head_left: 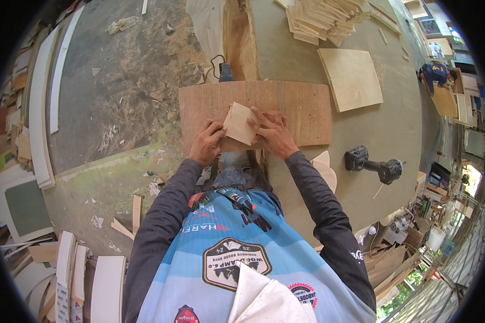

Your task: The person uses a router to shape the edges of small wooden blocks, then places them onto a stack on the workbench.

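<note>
A small, pale, four-cornered piece of thin wood (237,126) lies tilted over a brown plywood board (307,110) in front of me. My left hand (206,142) is closed on its left edge, fingers bent. On the opposite side my right hand (275,132) grips the right edge, with fingertips on top of the piece. The undersides of both hands' grips are hidden. Just beyond the board's far edge, the end of a dark blue corded tool (226,73) sticks out; the board hides the remainder of it.
A black cordless drill (373,166) lies on the right, near a pale rounded wood piece (324,171). Farther off are a square plywood panel (352,81) and a pile of thin wood pieces (326,20). White strips (40,107) line the left. Another person (435,74) works at far right.
</note>
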### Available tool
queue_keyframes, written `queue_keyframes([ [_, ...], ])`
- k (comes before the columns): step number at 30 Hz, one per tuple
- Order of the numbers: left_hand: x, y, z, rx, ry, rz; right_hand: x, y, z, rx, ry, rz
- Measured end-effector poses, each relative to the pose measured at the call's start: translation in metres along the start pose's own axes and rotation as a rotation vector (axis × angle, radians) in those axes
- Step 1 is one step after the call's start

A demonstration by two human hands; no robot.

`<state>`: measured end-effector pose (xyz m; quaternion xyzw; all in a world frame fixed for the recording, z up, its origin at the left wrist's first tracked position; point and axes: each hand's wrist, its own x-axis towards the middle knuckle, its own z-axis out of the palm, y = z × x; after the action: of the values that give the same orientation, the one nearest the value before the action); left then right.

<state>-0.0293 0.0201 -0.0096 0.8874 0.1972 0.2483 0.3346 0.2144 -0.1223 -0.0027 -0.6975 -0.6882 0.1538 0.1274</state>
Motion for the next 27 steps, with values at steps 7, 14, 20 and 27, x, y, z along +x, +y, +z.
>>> queue_keyframes([
  [7,0.0020,0.0009,-0.0003,-0.001,0.012,-0.004,0.0001,-0.0017,0.0000,0.012,0.008,0.019],
  [14,0.0025,0.0005,-0.0006,-0.011,0.002,-0.020,0.0010,-0.0017,-0.0011,0.058,-0.007,0.034],
  [20,0.0036,-0.0002,-0.0005,-0.007,-0.002,-0.019,0.0017,-0.0021,-0.0010,0.067,-0.001,0.038],
  [27,0.0040,-0.0024,0.0012,-0.017,0.010,-0.017,0.0018,-0.0012,0.0016,0.030,0.021,0.032],
])
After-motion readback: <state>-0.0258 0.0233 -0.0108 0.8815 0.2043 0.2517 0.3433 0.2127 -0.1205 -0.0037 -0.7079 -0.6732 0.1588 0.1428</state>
